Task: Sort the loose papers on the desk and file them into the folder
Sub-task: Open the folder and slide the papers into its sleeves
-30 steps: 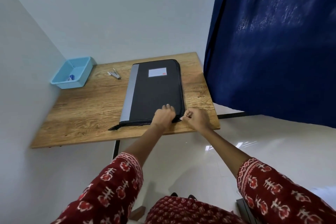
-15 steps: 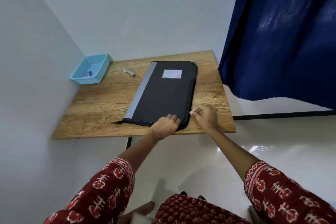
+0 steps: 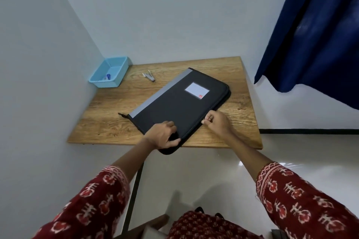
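A black zip folder (image 3: 180,106) with a grey spine strip and a white label lies closed and slanted on the wooden desk (image 3: 108,118). Its near corner hangs over the desk's front edge. My left hand (image 3: 163,136) grips that near corner, thumb on the folder's edge. My right hand (image 3: 215,120) pinches the zipper pull on the folder's right side, about a third of the way up from the near corner. No loose papers show on the desk.
A light blue plastic tray (image 3: 109,72) with small items stands at the desk's far left corner by the wall. A small stapler (image 3: 150,76) lies near it. A dark blue curtain (image 3: 314,31) hangs at the right. Glossy white floor lies below.
The folder has turned clockwise and slid toward me, so its near corner now overhangs the edge. My right hand has travelled up the right side with the zipper pull.
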A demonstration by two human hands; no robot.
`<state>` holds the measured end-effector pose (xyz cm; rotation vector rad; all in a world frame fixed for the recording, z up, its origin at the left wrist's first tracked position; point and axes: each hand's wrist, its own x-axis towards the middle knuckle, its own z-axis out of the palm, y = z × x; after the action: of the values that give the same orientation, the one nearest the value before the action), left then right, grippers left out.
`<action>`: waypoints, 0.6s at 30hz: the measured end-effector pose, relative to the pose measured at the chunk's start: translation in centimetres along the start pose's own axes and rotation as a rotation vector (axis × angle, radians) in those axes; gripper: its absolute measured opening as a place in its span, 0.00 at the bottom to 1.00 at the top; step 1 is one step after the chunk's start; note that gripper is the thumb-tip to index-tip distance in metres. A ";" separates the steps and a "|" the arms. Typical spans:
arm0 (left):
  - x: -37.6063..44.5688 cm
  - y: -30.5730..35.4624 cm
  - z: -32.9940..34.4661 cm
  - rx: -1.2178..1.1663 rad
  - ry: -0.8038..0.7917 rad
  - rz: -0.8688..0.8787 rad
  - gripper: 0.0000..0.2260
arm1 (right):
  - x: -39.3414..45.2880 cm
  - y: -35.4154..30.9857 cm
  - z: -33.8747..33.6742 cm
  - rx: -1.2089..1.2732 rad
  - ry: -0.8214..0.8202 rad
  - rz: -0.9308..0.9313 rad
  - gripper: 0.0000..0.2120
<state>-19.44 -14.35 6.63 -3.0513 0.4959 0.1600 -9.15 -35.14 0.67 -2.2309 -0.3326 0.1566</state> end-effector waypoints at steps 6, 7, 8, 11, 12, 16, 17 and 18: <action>8.1 6.0 -0.2 0.118 -0.029 -0.297 0.17 | -0.2 0.5 1.5 -0.064 0.075 0.001 0.04; 9.0 7.0 -0.4 0.172 -0.056 -0.320 0.14 | 0.0 0.6 1.4 -0.100 0.077 0.006 0.02; 9.6 7.7 -0.6 0.248 -0.087 -0.313 0.10 | 0.2 0.6 1.2 -0.132 0.084 0.002 0.01; 10.7 8.6 -0.5 0.443 -0.188 -0.202 0.12 | 0.4 0.5 0.5 -0.174 0.104 -0.001 0.02; 10.9 8.6 -0.4 0.458 -0.199 -0.181 0.13 | 0.7 0.6 0.1 -0.159 0.123 0.014 0.03; 9.1 7.3 -0.3 0.555 -0.233 -0.078 0.12 | 3.0 2.6 -2.7 -0.025 0.307 0.142 0.10; 8.0 6.5 -0.2 0.541 -0.239 -0.060 0.12 | 3.5 3.2 -3.6 -0.010 0.320 0.159 0.10; 7.0 5.7 -0.1 0.491 -0.239 -0.057 0.12 | 3.8 3.8 -4.4 0.004 0.313 0.159 0.09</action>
<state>-14.67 -21.98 5.80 -2.5224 0.3653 0.3395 -3.79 -39.60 0.50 -2.2341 0.0151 -0.1070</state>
